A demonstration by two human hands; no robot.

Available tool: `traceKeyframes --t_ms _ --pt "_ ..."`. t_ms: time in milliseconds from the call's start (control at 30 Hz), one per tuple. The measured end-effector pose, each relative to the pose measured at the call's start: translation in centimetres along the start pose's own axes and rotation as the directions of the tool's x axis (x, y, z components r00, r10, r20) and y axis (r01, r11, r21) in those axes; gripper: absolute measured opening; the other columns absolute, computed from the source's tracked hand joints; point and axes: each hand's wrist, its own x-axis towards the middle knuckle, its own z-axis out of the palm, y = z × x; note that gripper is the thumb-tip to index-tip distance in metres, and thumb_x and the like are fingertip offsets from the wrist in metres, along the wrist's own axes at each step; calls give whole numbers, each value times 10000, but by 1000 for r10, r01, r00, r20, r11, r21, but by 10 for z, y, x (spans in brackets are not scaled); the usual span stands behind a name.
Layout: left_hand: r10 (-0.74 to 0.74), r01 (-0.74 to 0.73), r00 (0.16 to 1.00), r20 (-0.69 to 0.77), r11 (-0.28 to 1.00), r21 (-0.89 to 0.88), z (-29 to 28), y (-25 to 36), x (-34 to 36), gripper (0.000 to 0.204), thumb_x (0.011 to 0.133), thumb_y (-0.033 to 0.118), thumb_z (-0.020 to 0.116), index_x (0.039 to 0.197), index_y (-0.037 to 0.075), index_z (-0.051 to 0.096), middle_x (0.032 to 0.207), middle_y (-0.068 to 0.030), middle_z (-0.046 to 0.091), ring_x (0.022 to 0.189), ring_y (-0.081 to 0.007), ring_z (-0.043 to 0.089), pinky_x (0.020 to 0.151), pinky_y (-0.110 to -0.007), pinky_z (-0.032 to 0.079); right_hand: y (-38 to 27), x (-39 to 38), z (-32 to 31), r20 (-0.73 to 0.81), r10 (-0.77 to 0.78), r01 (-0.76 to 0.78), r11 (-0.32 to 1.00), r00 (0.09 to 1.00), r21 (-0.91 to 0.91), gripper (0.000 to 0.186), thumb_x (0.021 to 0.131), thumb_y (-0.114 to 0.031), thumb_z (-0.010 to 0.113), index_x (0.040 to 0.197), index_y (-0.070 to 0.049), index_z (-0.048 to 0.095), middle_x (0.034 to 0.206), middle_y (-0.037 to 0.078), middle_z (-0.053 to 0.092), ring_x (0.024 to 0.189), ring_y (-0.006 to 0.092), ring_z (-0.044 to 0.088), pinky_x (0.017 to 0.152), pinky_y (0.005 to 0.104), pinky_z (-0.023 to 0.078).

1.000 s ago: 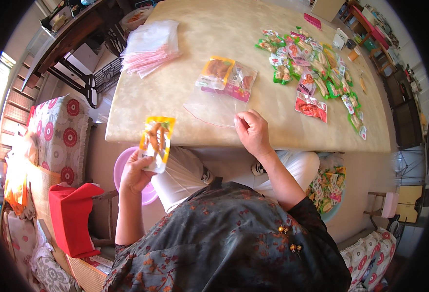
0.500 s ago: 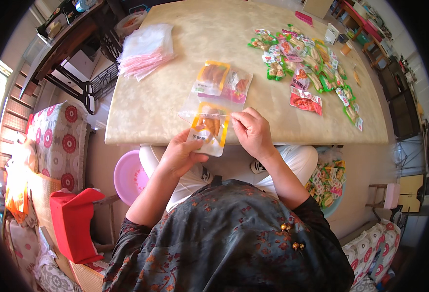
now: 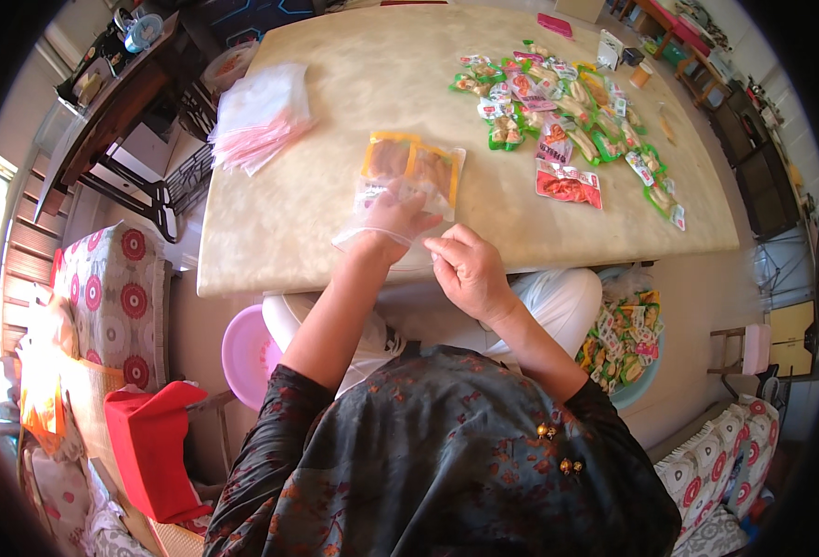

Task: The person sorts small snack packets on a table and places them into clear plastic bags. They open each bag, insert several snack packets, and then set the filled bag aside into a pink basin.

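Note:
A clear plastic bag (image 3: 346, 238) lies near the table's front edge, its mouth toward me. Inside are yellow-edged snack packets (image 3: 434, 176) with brown food, side by side. My left hand (image 3: 393, 221) reaches into the bag up to the wrist, fingers apart over the packets' near ends; the film blurs the fingertips. At the right corner of the mouth, my right hand (image 3: 470, 271) pinches the bag's rim between thumb and curled fingers.
Stacked clear and pinkish bags (image 3: 259, 116) lie at the table's left. Small snack packets (image 3: 572, 111) are heaped at the right, a red packet (image 3: 569, 184) nearest. A pink basin (image 3: 245, 353) stands below left; a packet-filled tub (image 3: 627, 339) stands below right.
My left hand has moved forward into the bag, carrying in the yellow-edged packet it held outside. My right hand keeps its pinch on the rim. The view has shifted slightly.

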Motion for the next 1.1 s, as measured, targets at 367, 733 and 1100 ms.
traceKeyframes --t_ms 367,733,1100 --pt "-212 165 972 -106 926 -338 29 22 -34 552 887 82 531 1391 -34 337 1166 -154 556 1070 -269 596 802 -347 505 0 -10 -2 -1 21 -21 1000 1000 -13 230 761 63 600 970 -23 646 798 106 575 670 268 587 595 344 482" --pt "-31 -149 941 338 856 494 22 95 -127 216 843 68 599 1017 -53 641 1024 -184 645 924 -275 635 808 -350 502 13 -40 -9 19 136 -137 991 990 14 230 744 65 621 951 -31 650 817 107 582 678 271 592 599 347 484" --pt "842 -877 454 292 481 -22 96 229 -173 218 853 281 673 888 67 678 625 -23 477 515 -211 536 432 -316 418 9 -43 -11 11 144 -143 989 990 -42 213 765 95 622 950 -7 649 841 83 562 641 173 569 577 265 486"
